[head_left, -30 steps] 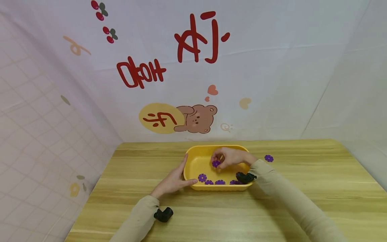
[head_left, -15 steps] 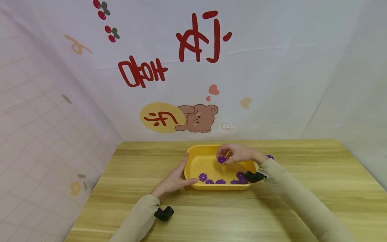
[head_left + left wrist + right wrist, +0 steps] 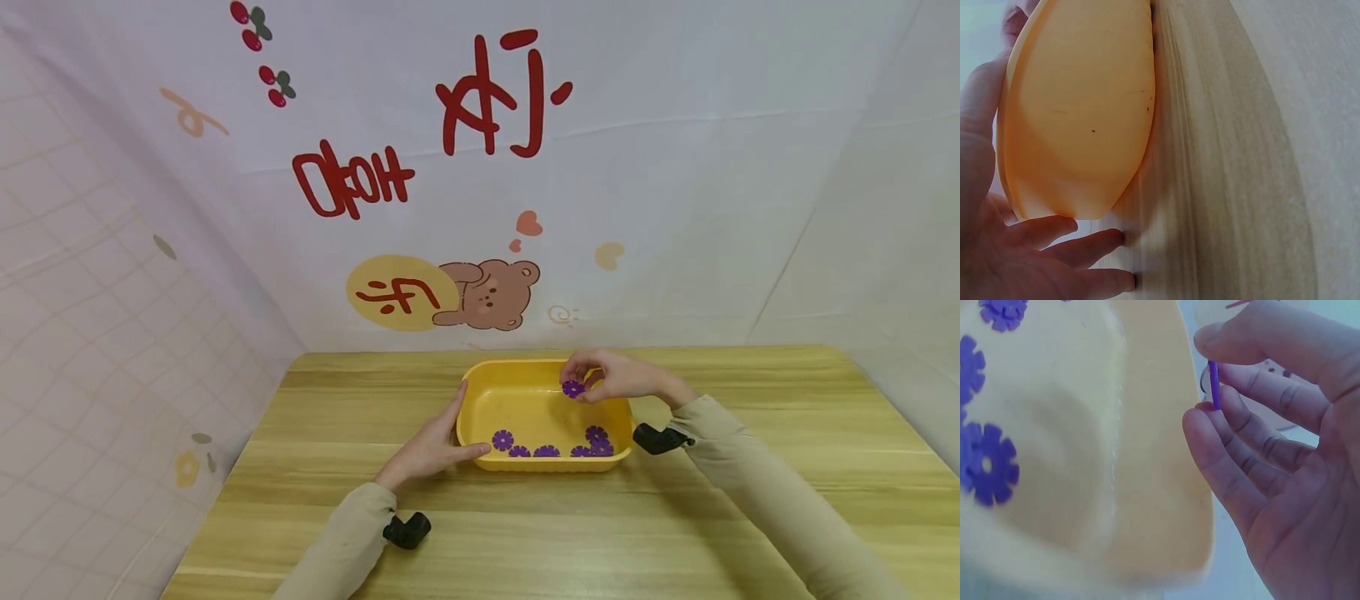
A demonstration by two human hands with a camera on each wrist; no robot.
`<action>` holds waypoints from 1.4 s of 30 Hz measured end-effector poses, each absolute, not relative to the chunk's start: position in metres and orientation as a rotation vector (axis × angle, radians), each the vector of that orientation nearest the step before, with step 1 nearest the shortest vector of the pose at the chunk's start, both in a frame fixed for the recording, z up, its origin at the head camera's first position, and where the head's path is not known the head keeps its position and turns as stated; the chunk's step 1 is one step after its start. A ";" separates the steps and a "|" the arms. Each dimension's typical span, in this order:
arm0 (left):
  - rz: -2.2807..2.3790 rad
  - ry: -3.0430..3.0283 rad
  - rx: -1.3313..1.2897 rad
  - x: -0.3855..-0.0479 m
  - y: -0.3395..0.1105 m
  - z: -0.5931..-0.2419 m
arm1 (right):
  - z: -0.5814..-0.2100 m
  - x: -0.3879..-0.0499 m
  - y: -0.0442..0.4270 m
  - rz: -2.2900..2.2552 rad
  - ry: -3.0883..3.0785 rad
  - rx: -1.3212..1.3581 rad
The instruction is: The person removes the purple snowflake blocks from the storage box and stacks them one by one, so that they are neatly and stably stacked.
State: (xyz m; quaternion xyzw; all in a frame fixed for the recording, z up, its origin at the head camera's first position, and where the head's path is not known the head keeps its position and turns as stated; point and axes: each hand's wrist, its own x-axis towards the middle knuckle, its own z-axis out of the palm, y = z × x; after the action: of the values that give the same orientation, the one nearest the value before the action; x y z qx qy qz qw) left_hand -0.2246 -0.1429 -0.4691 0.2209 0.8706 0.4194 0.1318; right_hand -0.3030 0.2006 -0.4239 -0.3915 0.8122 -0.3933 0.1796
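Note:
My right hand (image 3: pixel 617 375) pinches a purple plastic snowflake disc (image 3: pixel 573 389) over the back right of a yellow basin (image 3: pixel 498 395). In the right wrist view the disc (image 3: pixel 1214 384) is edge-on between thumb and fingertips, beside the basin's rim. My left hand (image 3: pixel 433 448) rests against the basin's left end, fingers spread fairly straight along the outside and thumb at the front rim. The left wrist view shows those fingers (image 3: pixel 1088 249) by the basin's outer wall (image 3: pixel 1085 112). Several more purple snowflake discs (image 3: pixel 547 451) lie in the basin along its front and right side.
The basin stands on a wooden table (image 3: pixel 360 392), near its back edge. Behind it hangs a white cloth (image 3: pixel 675 167) with a printed bear and red characters. A black wrist camera (image 3: pixel 407 531) sits on the left sleeve, another (image 3: pixel 660 439) on the right.
My right hand has moved right and slightly back with the disc, toward the basin's back right. The lone disc on the table at right is out of sight now. The left hand stays put.

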 end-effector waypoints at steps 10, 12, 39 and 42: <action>1.220 2.523 0.656 -0.225 -0.144 -0.470 | -0.425 -0.304 0.235 -1.154 2.332 -1.119; 1.221 2.523 0.660 -0.226 -0.144 -0.470 | -0.426 -0.304 0.242 -1.159 2.341 -1.127; 1.231 2.513 0.610 -0.224 -0.142 -0.468 | -0.460 -0.293 0.318 -1.262 2.575 -0.964; 1.233 2.509 0.606 -0.224 -0.142 -0.468 | -0.467 -0.294 0.324 -1.193 2.644 -0.960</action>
State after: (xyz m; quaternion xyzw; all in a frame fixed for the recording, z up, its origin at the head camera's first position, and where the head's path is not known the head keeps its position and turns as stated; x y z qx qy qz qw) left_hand -0.2243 -0.1421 -0.4680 0.2098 0.8684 0.4269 0.1399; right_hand -0.2938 0.3243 -0.4675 -0.3139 0.8645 -0.3902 0.0430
